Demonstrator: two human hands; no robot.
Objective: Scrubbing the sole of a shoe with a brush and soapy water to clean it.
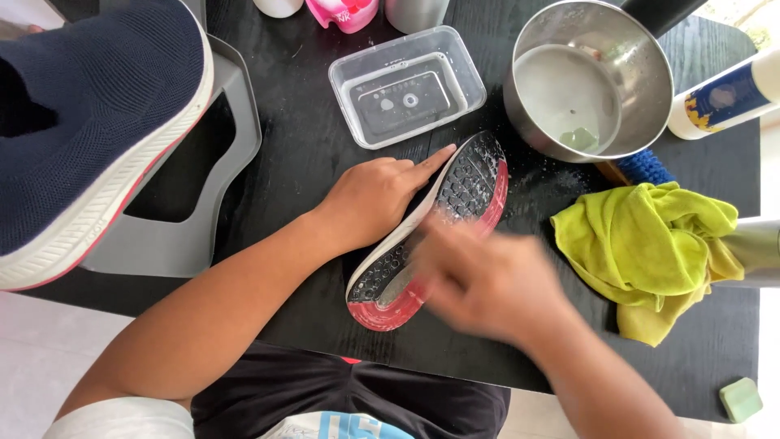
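Note:
A shoe (467, 183) lies on its side on the black table (301, 146), its dark grid sole with red edge and white foam facing me. My left hand (378, 195) grips the shoe's upper side, index finger stretched along the sole's rim. My right hand (487, 280) is blurred over the heel end of the sole, fingers curled; whatever it holds is hidden by the blur.
A second navy shoe (89, 122) rests on a grey stand at left. A clear plastic tub (406, 85) and a steel pot (589, 81) with soapy water stand behind. A yellow cloth (650, 244) lies at right, a blue brush (646, 167) beside it, a green soap piece (740, 398) near the corner.

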